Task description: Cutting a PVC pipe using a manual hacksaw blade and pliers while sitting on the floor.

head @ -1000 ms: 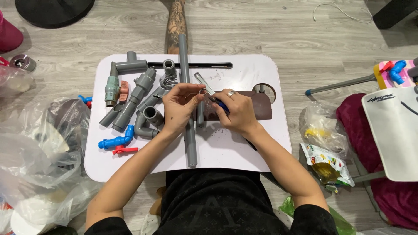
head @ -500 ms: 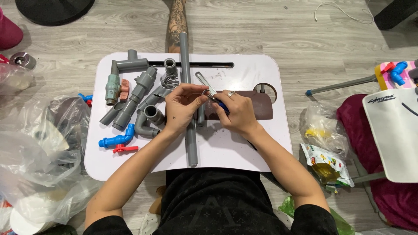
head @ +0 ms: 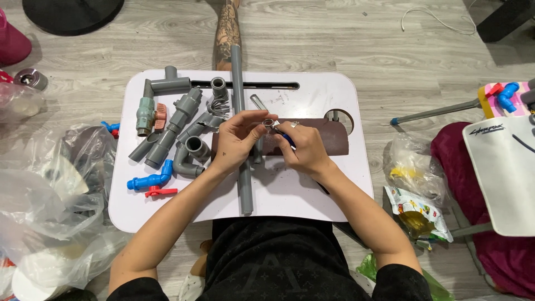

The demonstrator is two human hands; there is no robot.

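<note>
Head view: both hands (left (head: pixel 237 142), right (head: pixel 304 147)) pinch one small grey fitting (head: pixel 268 123) above one long pipe (head: pixel 241 134).

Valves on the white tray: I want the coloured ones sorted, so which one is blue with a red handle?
The blue valve at the tray's front left corner; the other valve farther back is grey-green.

White desk (head: pixel 312 195) on a grey wood-grain floor (head: pixel 345 39). Long grey pipe (head: pixel 241 134); grey elbow and tee fittings (head: pixel 184 120). Pale green valve (head: pixel 145 114) with an orange-brown handle (head: pixel 160 113). Blue tap (head: pixel 149 180), red lever (head: pixel 160 192). Dark brown sheet (head: pixel 323 139) on the desk. Small silver-grey ring (head: pixel 268 123) in the fingers, blue bit (head: pixel 287 139) under it. Black shirt (head: pixel 267 262) with a faint tone-on-tone pattern. Clear plastic bags (head: pixel 50 184) on the left; magenta cushion (head: pixel 479 239) on the right; yellow-green printed packet (head: pixel 415 212). Dark tattoo pattern on the leg (head: pixel 225 33).
</note>
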